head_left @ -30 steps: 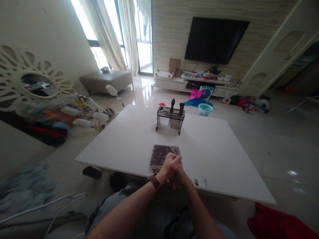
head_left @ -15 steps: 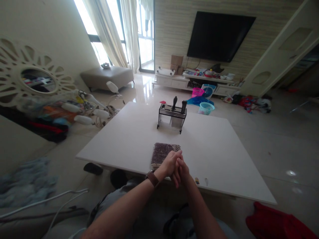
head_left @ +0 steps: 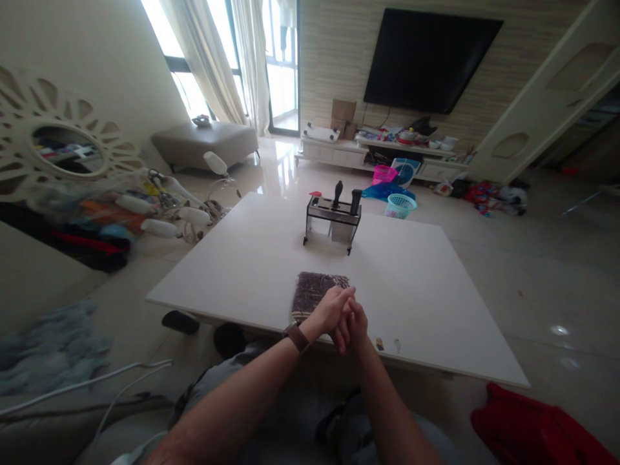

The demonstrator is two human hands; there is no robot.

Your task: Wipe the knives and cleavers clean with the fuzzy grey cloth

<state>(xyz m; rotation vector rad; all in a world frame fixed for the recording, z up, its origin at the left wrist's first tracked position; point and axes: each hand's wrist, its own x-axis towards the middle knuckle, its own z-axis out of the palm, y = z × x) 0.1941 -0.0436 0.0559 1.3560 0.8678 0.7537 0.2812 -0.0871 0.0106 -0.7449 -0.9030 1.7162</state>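
Note:
My left hand [head_left: 335,306], with a brown-strapped watch [head_left: 297,337] at the wrist, is clasped with my right hand [head_left: 357,324] just above the near table edge. Their fingers are wrapped together, and no object shows between them. Behind my left hand lies a folded dark purple-brown cloth [head_left: 314,292], its right corner partly covered. A black-framed knife rack [head_left: 333,208] with dark handles standing in it is farther back on the white table [head_left: 232,271]. Right of my hands sit a small yellow-and-dark item [head_left: 380,344] and a small pale key-like piece [head_left: 398,345].
Past the table stand a light-blue basket [head_left: 400,205] and a pink basket [head_left: 384,174] on the floor. A lamp [head_left: 194,215] with several white shades is at the left. A red cloth item [head_left: 537,426] lies low at the right, near the table corner.
The view has tilted down and shifted slightly, so the table and rack appear a little higher and farther left. My hands remain clasped in nearly the same pose.

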